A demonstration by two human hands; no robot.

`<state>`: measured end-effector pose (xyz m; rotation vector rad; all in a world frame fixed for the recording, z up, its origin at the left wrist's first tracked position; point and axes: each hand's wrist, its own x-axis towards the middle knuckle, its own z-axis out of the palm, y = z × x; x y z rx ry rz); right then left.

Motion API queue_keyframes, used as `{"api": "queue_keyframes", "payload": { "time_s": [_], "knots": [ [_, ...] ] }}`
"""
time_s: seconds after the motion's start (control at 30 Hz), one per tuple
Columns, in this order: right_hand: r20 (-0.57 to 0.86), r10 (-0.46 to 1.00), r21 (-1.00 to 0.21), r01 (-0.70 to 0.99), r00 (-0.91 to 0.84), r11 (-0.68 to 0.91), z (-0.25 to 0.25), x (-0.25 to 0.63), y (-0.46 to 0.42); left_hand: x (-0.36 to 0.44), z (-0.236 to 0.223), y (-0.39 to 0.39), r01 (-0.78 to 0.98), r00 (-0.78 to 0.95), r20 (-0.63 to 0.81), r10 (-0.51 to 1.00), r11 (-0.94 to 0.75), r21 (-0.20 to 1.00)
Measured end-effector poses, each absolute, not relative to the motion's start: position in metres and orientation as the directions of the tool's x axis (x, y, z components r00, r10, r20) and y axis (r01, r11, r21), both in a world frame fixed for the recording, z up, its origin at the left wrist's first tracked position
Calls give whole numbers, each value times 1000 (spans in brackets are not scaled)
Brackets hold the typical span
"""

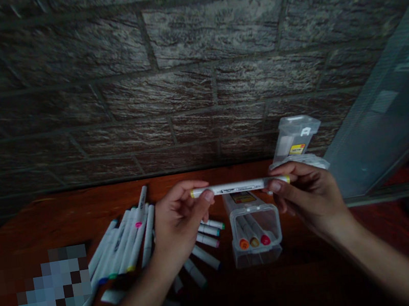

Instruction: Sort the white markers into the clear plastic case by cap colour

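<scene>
marker level between hands | left hand pinching its left end | right hand pinching its right end | clear box below, between hands, three pens inside | loose pens left of and below left hand | second box just beyond right hand

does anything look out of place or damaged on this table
No damage stands out in this dim view. The loose markers look untidy, lying at mixed angles on the table, while three markers sit side by side in the clear case. The pixelated patch at lower left also looks odd, hiding whatever is there.
</scene>
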<state>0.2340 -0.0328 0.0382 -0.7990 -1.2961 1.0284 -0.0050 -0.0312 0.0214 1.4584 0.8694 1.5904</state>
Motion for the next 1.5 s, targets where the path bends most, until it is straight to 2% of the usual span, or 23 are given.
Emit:
{"api": "queue_keyframes", "payload": {
  "time_s": [0.23,0.8,0.93,1.1,1.23,1.5],
  "knots": [
    [416,908,-908,-85,-48,411,44,229,-36,-4,26,-34,62,-46,516,855,-513,856],
    [480,877,-877,-14,-24,480,44,229,-36,-6,25,-37,91,-48,521,852,-516,852],
    [517,856,-855,33,-15,517,48,224,-37,-4,26,-37,65,-38,531,846,-529,846],
    [465,884,-885,3,-42,466,44,228,-37,-4,26,-36,-2,-33,482,876,-482,876],
    [476,878,-879,-12,-46,476,41,232,-36,-6,23,-36,-35,-14,455,890,-456,889],
    [535,844,-843,35,-47,536,46,228,-37,-7,24,-36,83,-33,517,855,-513,854]
  ]
}}
